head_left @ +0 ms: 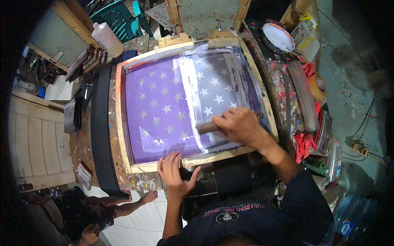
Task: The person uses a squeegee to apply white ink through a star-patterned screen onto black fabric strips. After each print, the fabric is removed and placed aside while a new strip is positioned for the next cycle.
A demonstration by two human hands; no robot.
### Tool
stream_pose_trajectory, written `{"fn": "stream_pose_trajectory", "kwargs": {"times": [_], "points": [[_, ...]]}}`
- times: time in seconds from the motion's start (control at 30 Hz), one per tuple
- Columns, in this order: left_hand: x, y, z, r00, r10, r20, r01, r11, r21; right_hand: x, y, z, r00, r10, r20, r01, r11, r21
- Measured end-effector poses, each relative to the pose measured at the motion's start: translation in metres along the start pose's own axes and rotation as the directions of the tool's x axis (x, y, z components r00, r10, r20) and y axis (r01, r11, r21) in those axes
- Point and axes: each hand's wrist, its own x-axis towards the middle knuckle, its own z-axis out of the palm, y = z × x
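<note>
A wooden-framed printing screen [123, 123] lies flat on a paint-spattered bench, its purple mesh [158, 110] patterned with rows of pale stars. My right hand [240, 125] grips a wooden-handled squeegee [206, 126] pressed on the mesh near the frame's lower right, with a streak of white ink above it. My left hand [174, 170] rests flat with spread fingers on the near rail of the frame. Clamps hold the frame's far edge.
A white plastic bottle [107, 39] stands at the back left. A white-filled ink tub [278, 37], red rags [304, 143] and a tape roll [318, 86] crowd the bench's right side. Another person [102, 209] crouches on the tiled floor at lower left.
</note>
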Motion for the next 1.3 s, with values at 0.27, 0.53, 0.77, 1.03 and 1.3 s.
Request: {"fn": "stream_pose_trajectory", "kwargs": {"times": [0.27, 0.53, 0.77, 1.03, 1.3], "points": [[-0.006, -0.007, 0.007, 1.000, -0.025, -0.015, 0.024, 1.000, -0.018, -0.058, -0.051, -0.001, 0.996, 0.026, -0.082, -0.034, 0.995, -0.093], [-0.010, -0.014, 0.013, 0.996, 0.013, -0.087, -0.021, 0.996, -0.083, -0.080, -0.079, -0.012, 0.983, 0.180, 0.047, -0.181, 0.984, 0.011], [0.034, 0.017, -0.048, 0.993, 0.046, -0.113, -0.050, 0.998, -0.035, -0.064, -0.080, -0.072, 0.976, 0.163, -0.145, -0.175, 0.982, -0.070], [0.151, 0.054, -0.109, 0.698, 0.354, -0.623, -0.095, 0.908, 0.409, 0.063, -0.006, -0.197, 0.883, -0.104, -0.458, -0.060, 0.942, -0.331], [0.299, -0.017, 0.110, 0.965, 0.217, -0.145, -0.240, 0.955, -0.172, 0.159, 0.046, -0.279, 0.852, -0.253, -0.459, 0.014, 0.887, -0.462]]}}
